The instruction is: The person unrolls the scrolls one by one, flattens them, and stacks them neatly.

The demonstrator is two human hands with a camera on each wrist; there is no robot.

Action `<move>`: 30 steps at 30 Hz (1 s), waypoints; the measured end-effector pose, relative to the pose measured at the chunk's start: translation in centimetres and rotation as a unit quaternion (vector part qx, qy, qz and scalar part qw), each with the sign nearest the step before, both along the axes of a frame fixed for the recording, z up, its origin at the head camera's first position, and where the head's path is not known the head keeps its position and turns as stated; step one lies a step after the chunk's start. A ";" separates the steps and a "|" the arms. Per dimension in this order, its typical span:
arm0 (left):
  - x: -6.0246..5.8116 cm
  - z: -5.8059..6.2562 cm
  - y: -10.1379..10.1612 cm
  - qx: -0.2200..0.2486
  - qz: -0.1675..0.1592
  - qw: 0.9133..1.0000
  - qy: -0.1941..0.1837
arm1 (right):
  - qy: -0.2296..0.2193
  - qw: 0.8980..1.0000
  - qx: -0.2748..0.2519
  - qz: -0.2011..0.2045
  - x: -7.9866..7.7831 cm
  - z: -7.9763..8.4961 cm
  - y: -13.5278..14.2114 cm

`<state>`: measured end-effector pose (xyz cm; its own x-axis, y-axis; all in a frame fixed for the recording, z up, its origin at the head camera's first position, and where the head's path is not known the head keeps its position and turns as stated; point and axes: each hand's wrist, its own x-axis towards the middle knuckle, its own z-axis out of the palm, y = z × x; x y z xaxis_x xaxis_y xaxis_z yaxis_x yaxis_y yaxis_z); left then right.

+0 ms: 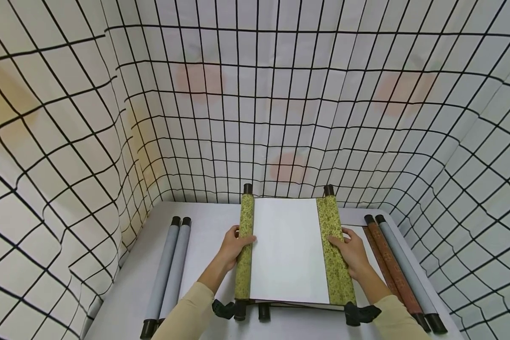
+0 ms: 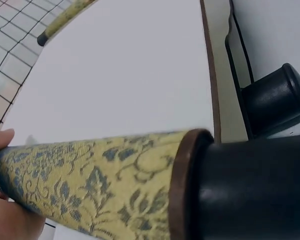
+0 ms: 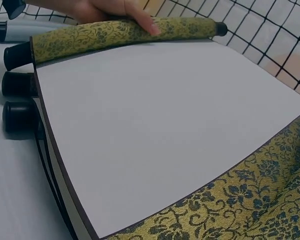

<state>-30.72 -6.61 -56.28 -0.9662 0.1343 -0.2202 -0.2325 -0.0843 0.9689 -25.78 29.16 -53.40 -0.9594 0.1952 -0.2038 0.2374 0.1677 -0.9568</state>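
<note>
A scroll (image 1: 286,245) with blank white paper, floral yellow-green brocade ends and black knobs is held partly unrolled over the table. My left hand (image 1: 234,246) grips its left roll (image 2: 105,180), thumb on the front and fingers behind. On the opposite side my right hand (image 1: 352,248) holds the right brocade end (image 3: 235,205), thumb lying over the front. In the right wrist view only a sliver of that hand shows. Below the held paper lies something with pale paper and a black knob (image 2: 275,97), mostly hidden by the scroll.
Two rolled grey-blue scrolls (image 1: 163,274) lie side by side on the white table (image 1: 119,293) at the left. Reddish-brown scrolls (image 1: 397,274) and another grey-blue roll (image 1: 410,269) lie at the right. Black wire mesh (image 1: 276,118) encloses the back and sides.
</note>
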 end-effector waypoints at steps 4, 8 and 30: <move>0.1 -0.1 -0.2 -0.007 0.004 1.000 0.003 | 0.000 1.000 0.000 -0.004 0.2 -0.1 -0.1; 0.1 -0.3 -0.5 -0.017 0.003 1.000 0.002 | -0.006 1.000 0.008 -0.012 0.4 -0.3 0.0; 0.0 0.2 -0.9 -0.004 0.027 0.999 -0.025 | 0.003 1.000 -0.013 -0.022 0.2 -0.3 0.9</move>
<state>-30.67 -7.49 -56.12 -0.9595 0.0802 -0.2701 -0.2769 -0.0903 0.9567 -25.61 30.05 -53.73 -0.9509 0.2324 -0.2044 0.2389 0.1316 -0.9621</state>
